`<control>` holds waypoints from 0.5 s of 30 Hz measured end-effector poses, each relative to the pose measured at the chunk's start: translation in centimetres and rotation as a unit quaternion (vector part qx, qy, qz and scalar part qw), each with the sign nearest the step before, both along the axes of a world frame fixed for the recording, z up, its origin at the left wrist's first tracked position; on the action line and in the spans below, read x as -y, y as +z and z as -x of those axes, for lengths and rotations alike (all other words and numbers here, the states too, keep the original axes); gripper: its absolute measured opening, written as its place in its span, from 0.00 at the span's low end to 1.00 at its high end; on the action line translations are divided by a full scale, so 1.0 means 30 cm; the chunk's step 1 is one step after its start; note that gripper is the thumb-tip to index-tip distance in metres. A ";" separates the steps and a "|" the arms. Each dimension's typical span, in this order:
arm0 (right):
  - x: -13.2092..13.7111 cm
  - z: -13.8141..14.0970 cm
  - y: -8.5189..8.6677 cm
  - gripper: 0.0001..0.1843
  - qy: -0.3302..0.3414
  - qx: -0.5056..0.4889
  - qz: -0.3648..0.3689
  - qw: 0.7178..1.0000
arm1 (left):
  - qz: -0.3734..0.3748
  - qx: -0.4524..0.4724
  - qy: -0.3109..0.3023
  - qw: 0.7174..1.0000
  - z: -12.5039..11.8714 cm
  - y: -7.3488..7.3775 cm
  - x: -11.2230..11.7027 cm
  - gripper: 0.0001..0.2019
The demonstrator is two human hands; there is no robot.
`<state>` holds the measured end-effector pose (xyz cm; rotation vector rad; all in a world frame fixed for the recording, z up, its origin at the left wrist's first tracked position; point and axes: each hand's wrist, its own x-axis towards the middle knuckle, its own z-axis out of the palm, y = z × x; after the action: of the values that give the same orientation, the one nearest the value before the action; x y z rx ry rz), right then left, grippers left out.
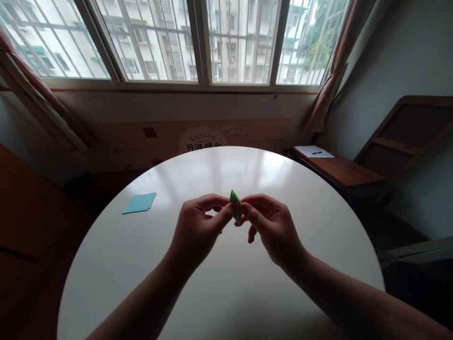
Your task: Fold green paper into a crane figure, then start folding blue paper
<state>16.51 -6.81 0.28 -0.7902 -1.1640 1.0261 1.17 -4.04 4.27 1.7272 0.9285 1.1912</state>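
A small piece of folded green paper [235, 197], narrow and pointed at its top and bottom, is held up over the white round table [219, 293]. My left hand [200, 219] pinches its left side between thumb and forefinger. From the other side, the thumb and forefinger of my right hand [272, 222] close on it, while the lower fingers of that hand curl loosely below. My thumbs cover the middle of the paper, so its inner folds are hidden.
A stack of light blue square paper [139, 203] lies on the table's left part. Beyond the table's right edge, a wooden bench [347, 171] carries white sheets [307, 151] and a dark pen. A printed cardboard panel [247, 134] stands below the barred window.
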 end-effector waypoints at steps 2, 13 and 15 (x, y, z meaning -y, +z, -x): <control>-0.007 -0.005 -0.008 0.11 0.005 -0.007 0.012 1.000 | 0.009 0.004 0.000 1.000 0.004 -0.006 -0.008 0.08; -0.014 -0.007 -0.015 0.12 0.012 -0.004 0.035 0.999 | 0.096 0.084 -0.030 0.991 0.010 -0.030 -0.044 0.10; -0.014 -0.007 -0.015 0.11 0.021 -0.007 0.038 0.999 | 0.101 0.080 -0.029 0.991 0.010 -0.029 -0.042 0.09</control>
<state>16.72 -6.40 -0.17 -0.8205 -1.1379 1.1146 0.88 -2.77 3.41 1.4654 0.8643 1.1390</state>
